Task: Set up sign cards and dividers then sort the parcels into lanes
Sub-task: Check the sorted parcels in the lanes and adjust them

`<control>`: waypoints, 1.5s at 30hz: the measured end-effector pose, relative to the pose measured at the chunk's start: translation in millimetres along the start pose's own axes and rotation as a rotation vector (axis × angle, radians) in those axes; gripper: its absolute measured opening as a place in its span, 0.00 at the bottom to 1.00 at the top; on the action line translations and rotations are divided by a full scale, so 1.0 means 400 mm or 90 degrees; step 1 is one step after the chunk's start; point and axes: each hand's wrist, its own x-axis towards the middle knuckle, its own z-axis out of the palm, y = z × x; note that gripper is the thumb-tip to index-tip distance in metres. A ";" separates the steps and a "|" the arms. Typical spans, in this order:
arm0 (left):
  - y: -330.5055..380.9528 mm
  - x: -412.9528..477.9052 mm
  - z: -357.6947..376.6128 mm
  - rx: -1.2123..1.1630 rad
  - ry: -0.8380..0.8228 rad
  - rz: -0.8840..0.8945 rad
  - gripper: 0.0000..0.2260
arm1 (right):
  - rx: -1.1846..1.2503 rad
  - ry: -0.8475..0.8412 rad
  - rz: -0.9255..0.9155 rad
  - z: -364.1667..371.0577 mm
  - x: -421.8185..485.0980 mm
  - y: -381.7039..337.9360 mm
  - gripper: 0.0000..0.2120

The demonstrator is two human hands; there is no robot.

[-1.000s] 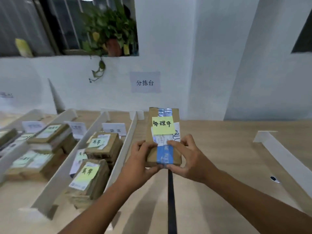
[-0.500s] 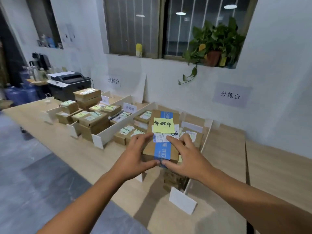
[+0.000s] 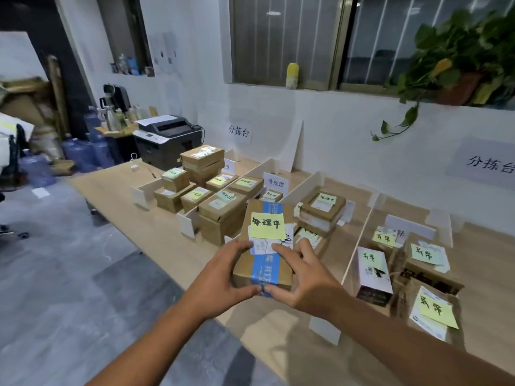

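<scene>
**A:** One parcel [image 3: 264, 246] is up in the air, just nearer us than the sign card [image 3: 276, 183], above the counter [image 3: 156, 232]. It isn't in any lane yet.

**B:** And look at the grip. The left hand [image 3: 223, 280] and right hand [image 3: 303, 277] both pinch the near end, fingers on top and thumbs under the edge. Neither is released.

**A:** That hold makes sense. It leaves the yellow note [image 3: 267, 225] uncovered and facing up, so the handwriting can be read against the lanes.

**B:** Right of the sign card, past a white wall, there's a stack [image 3: 323, 206] whose note seems to carry the same characters. My guess is that's the destination.

**A:** Further right of the sign card, beyond the divider [image 3: 359, 239], the boxes [image 3: 426, 257] show a different note. That looks like the wrong lane for this one.

**B:** Left of the sign card, more boxes are already filed between the white walls, so I'd call the sorting well along.

**A:** What's needed next, I'd say, is a forward reach over the front boxes to land it flat, note up.

**B:** The risk is clipping a divider. They look light and could tip easily.
</scene>
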 end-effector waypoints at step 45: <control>-0.899 0.281 0.370 -0.117 -0.376 -0.031 0.40 | 0.072 0.009 0.403 0.772 0.185 0.386 0.41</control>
